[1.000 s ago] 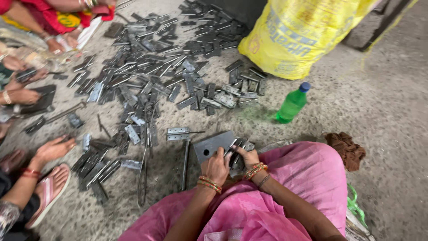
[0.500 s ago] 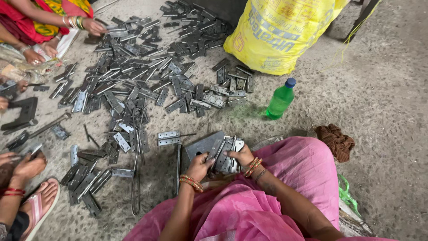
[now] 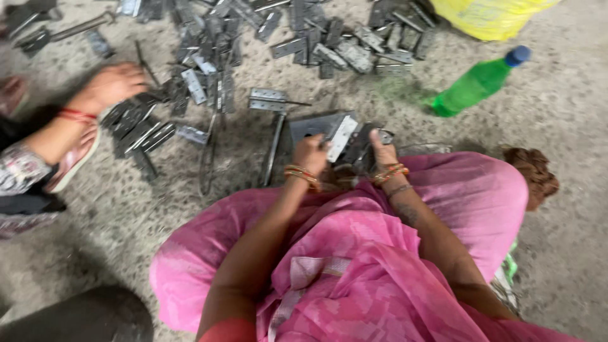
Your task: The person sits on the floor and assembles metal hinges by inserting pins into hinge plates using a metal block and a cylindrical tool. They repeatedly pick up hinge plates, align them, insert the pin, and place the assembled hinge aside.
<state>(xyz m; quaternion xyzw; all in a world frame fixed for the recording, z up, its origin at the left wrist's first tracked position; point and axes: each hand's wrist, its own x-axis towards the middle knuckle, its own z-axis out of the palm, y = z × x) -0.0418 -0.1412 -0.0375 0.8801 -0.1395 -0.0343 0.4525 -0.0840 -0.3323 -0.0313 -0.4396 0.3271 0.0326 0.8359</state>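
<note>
Right now the left hand (image 3: 310, 154) pinches a pale flat steel hinge leaf (image 3: 342, 137), its long axis toward one o'clock; the right hand (image 3: 382, 148), at three o'clock, clamps the dark hinge stack (image 3: 358, 147).

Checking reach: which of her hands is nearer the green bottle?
Right. The right hand is on the hinges, the side toward the green bottle; the left hand grips a hinge farther away.

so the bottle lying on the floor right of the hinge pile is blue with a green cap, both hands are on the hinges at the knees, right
Not quite: the colours are swapped. In the head view the bottle is green with a blue cap. The rest holds: it lies on the floor right of the hinge pile, and the left hand and right hand are on hinges at the knees.
</note>
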